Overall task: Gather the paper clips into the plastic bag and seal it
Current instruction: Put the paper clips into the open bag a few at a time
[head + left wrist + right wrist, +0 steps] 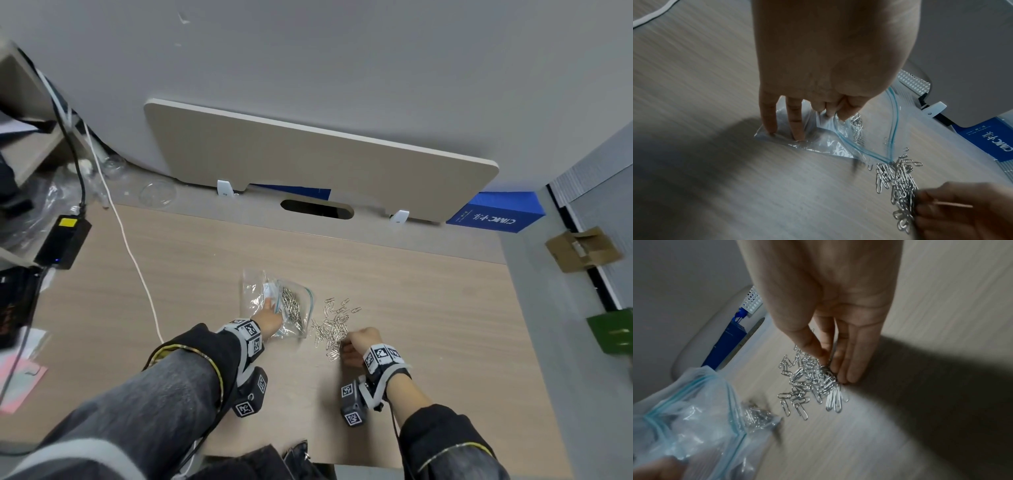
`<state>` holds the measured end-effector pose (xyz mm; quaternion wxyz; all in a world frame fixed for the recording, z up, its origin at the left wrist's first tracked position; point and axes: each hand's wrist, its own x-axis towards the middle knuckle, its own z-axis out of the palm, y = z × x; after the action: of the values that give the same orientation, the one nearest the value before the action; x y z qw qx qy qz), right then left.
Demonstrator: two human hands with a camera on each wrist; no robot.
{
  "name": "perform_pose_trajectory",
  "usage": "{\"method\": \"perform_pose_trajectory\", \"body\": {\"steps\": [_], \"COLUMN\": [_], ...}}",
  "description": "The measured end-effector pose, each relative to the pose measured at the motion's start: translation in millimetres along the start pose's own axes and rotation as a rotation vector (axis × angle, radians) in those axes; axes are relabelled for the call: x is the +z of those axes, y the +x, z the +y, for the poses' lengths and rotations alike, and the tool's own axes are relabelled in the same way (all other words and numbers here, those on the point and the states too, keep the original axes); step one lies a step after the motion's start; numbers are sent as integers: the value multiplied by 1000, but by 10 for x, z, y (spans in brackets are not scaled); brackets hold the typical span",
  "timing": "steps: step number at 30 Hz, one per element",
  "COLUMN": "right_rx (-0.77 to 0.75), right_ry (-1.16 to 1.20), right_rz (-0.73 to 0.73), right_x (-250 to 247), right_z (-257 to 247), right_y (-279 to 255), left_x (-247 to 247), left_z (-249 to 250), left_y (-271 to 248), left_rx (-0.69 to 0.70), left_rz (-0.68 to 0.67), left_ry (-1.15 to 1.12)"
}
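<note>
A clear plastic bag [253, 287] [818, 146] [694, 418] with a blue zip strip lies on the wooden desk, its mouth open toward the right. Several silver paper clips [291, 303] [857, 128] lie inside it. My left hand [272, 317] [818, 123] presses two straight fingers on the bag and pinches the upper lip of its mouth. Just right of the bag sits a loose pile of paper clips [334, 329] [898, 178] [803, 386]. At the pile's near edge my right hand [356, 339] [830, 369] pinches a small bunch of clips between thumb and fingers.
A white cable [137, 263] runs down the desk left of the bag, beside a black power adapter [61, 245]. A beige divider panel [308, 154] and a blue box [496, 212] stand at the back. The desk's right edge drops to the floor with a cardboard box [582, 248].
</note>
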<state>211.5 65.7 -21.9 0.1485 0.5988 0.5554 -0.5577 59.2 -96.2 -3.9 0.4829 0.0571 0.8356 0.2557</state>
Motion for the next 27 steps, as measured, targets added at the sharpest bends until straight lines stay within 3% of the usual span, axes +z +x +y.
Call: {"method": "perform_pose_trajectory", "body": {"steps": [5,9,12,16,21,24,27], "right_rx": [-153,-87,-123,-263,-428,-423,-290], "right_ry": [-61,-337,-446,-439,-396,-402,-463], "right_rz": [48,-283,-378,-233,114,335,359], "right_x": [-5,5,96,192,78,-14,30], "right_z": [-50,41,54,-27,-95,-149,-147], "right_y": [-9,-130,-161,-67,114,44,-5], "left_x": [12,-9,-44,-62,-75,-86,-76], "left_z": [-35,-2,40,15,26,60,83], "left_y": [71,26,-14,17,-30,-72,-122], "left_rx": [0,-4,34,44,43,39,38], "left_rz": [-9,-27,-61,-60,-72,-85,-77], "left_ry": [71,107,101,80,71,106,119]}}
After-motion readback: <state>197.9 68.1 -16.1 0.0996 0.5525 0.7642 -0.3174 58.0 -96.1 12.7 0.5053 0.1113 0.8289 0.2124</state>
